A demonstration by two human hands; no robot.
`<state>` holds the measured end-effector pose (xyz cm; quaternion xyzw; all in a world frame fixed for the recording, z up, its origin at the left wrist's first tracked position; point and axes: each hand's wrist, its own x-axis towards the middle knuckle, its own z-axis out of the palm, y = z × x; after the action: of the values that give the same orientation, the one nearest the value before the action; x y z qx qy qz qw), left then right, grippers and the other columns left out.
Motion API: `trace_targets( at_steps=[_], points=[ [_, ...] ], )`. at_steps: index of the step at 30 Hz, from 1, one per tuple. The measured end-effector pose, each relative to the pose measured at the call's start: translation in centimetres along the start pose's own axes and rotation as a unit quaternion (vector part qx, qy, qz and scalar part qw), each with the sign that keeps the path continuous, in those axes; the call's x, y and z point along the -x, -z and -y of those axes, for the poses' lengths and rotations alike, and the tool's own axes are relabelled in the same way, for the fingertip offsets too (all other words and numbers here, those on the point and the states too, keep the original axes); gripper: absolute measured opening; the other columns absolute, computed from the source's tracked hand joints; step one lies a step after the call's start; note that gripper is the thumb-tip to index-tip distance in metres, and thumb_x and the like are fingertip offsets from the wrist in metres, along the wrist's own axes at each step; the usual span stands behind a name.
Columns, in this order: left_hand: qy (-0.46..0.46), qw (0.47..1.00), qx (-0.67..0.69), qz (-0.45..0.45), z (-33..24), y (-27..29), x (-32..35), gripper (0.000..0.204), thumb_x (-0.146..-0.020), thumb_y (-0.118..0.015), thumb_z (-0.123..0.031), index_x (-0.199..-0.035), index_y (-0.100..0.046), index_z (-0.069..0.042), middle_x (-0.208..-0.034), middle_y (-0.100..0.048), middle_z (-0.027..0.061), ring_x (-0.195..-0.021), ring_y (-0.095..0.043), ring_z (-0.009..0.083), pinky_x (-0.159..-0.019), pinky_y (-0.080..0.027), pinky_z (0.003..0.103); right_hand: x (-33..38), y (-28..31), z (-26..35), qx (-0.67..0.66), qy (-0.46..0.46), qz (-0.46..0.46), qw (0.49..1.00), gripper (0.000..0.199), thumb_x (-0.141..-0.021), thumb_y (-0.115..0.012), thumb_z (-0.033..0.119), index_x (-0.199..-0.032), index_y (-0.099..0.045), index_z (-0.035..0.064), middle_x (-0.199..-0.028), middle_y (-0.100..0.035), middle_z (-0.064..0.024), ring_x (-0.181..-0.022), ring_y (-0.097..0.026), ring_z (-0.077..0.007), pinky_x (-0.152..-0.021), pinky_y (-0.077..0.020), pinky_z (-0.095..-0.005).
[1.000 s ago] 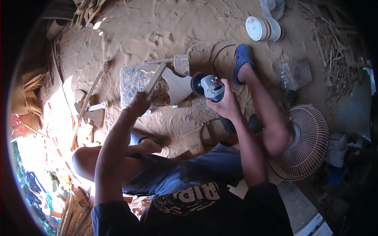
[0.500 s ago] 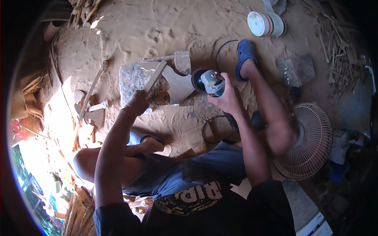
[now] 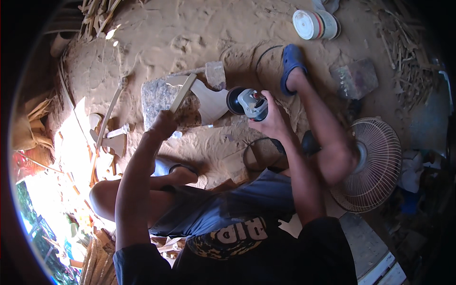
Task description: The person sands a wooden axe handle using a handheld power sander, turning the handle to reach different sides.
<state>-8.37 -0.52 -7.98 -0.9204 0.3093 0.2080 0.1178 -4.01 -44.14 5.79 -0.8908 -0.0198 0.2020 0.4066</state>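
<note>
My left hand [image 3: 164, 124] is closed round the pale wooden handle of an axe-shaped piece. Its broad, light-coloured blade [image 3: 212, 101] flares to the right with a curved edge, lying over a rough stone block [image 3: 156, 100]. In my right hand [image 3: 275, 119] is a grey angle grinder [image 3: 254, 105], gripped by its body. The grinder's dark round disc [image 3: 234, 100] sits at the right end of the blade; whether it touches the edge I cannot tell. A smaller squared stone [image 3: 215, 74] stands just beyond the blade.
More axe-shaped pieces [image 3: 114, 141] and a long curved stick [image 3: 110, 110] lie at the left. A round-caged fan [image 3: 375, 166] stands right of my knee. Farther off are a white bucket [image 3: 316, 24] on its side, another block [image 3: 356, 78] and a heap of sticks [image 3: 408, 61].
The whole view has shifted slightly. Both hands keep their grips, and the grinder stays at the right end of the blade.
</note>
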Motion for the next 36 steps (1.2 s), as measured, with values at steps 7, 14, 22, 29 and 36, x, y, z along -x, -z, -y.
trace_targets(
  at_steps=[7, 14, 22, 29, 36],
  points=[
    [0.158, 0.927, 0.338, 0.048, 0.2, 2.1, -0.1, 0.017, -0.088, -0.069, -0.020, -0.097, -0.080, -0.010, -0.091, -0.073, 0.0072, -0.097, -0.069, 0.0282, -0.081, -0.052, 0.044, -2.5, -0.9, -1.7, -0.041, 0.029, -0.085, 0.995, 0.091, -0.069, -0.083, 0.024, -0.148, -0.041, 0.0058, -0.133, -0.064, -0.0252, -0.123, -0.064, -0.0425, -0.101, -0.0521, -0.0473],
    [-0.053, 0.994, -0.094, -0.008, -0.1, 1.6, -0.4, 0.023, -0.090, -0.072, -0.027, -0.095, -0.079, -0.005, -0.088, -0.074, 0.0131, -0.093, -0.072, 0.0316, -0.076, -0.056, 0.046, -1.5, 1.1, -1.3, -0.048, -0.013, -0.039, 0.998, 0.091, -0.069, -0.083, 0.027, -0.149, -0.043, 0.0074, -0.130, -0.066, -0.0250, -0.121, -0.066, -0.0415, -0.102, -0.0523, -0.0461],
    [0.061, 0.980, 0.188, 0.028, 0.6, 2.9, -0.9, 0.051, -0.097, -0.068, -0.043, -0.091, -0.074, 0.007, -0.090, -0.074, 0.0283, -0.095, -0.075, 0.0416, -0.079, -0.060, 0.048, -2.9, 0.0, -2.6, -0.051, 0.000, -0.054, 0.997, 0.092, -0.069, -0.084, 0.025, -0.149, -0.043, 0.0066, -0.129, -0.065, -0.0253, -0.121, -0.066, -0.0373, -0.103, -0.0508, -0.0437],
    [-0.003, 0.994, 0.108, -0.033, 0.3, 3.7, -0.6, 0.021, -0.095, -0.060, -0.017, -0.090, -0.077, -0.004, -0.084, -0.074, 0.0198, -0.083, -0.075, 0.0349, -0.072, -0.057, 0.047, -2.0, 1.1, -2.2, -0.029, -0.014, -0.052, 0.998, 0.093, -0.067, -0.083, 0.029, -0.150, -0.044, 0.0090, -0.129, -0.069, -0.0236, -0.119, -0.068, -0.0420, -0.101, -0.0538, -0.0466],
    [-0.005, 0.974, 0.204, -0.099, 1.3, 1.3, -0.1, 0.014, -0.088, -0.066, -0.012, -0.093, -0.075, -0.002, -0.078, -0.070, 0.0146, -0.077, -0.072, 0.0325, -0.062, -0.054, 0.044, -2.8, 0.7, -2.9, -0.057, -0.021, -0.064, 0.996, 0.093, -0.068, -0.083, 0.025, -0.149, -0.040, 0.0057, -0.125, -0.067, -0.0240, -0.118, -0.068, -0.0388, -0.101, -0.0521, -0.0450]
  ],
)
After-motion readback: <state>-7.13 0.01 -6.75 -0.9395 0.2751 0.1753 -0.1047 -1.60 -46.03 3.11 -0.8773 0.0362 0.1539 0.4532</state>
